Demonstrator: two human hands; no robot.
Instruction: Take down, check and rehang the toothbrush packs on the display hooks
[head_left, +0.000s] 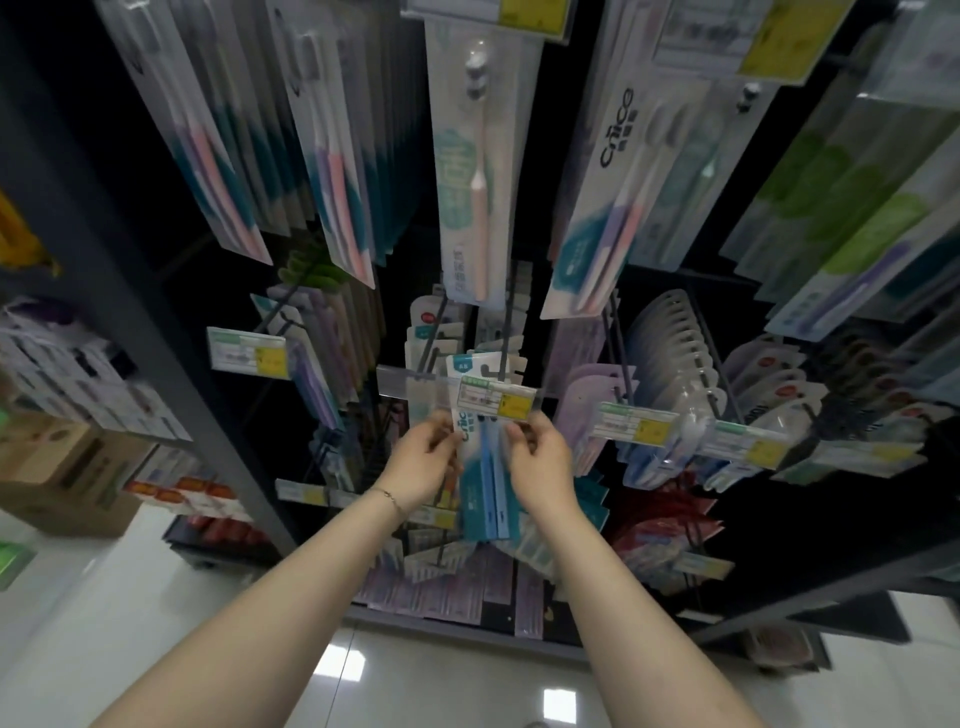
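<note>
The person stands close against a dark shelving unit hung with toothbrushes, both bare arms stretched out to the middle row of hooks. The left hand (427, 460) and the right hand (540, 460) hold one toothbrush pack (483, 493) between them, a white card with blue and teal brushes. The left fingers are curled round its left edge and the right fingers and thumb pinch its right edge, just below the top. The pack hangs upright between the two hands, and its white header reaches up behind a clear price-label strip (496, 399) with a yellow tag. That strip sits at the front tip of a dark display hook (505, 332). The pack's header is right at that tip, though I cannot tell whether the hook passes through its hole. A thin bracelet (389, 500) circles the left wrist. More packs hang behind the held one on the same hook. Overhead, long packs dangle from the upper row: a single pink toothbrush pack (470, 182) in the middle and a Cnice twin pack (597, 208) to its right. To the right on the middle row hang clear blister packs (675, 353), and red packets (660, 525) lie lower down. Cardboard boxes (62, 467) stand on the far left, on a glossy white tiled floor (156, 623).
</note>
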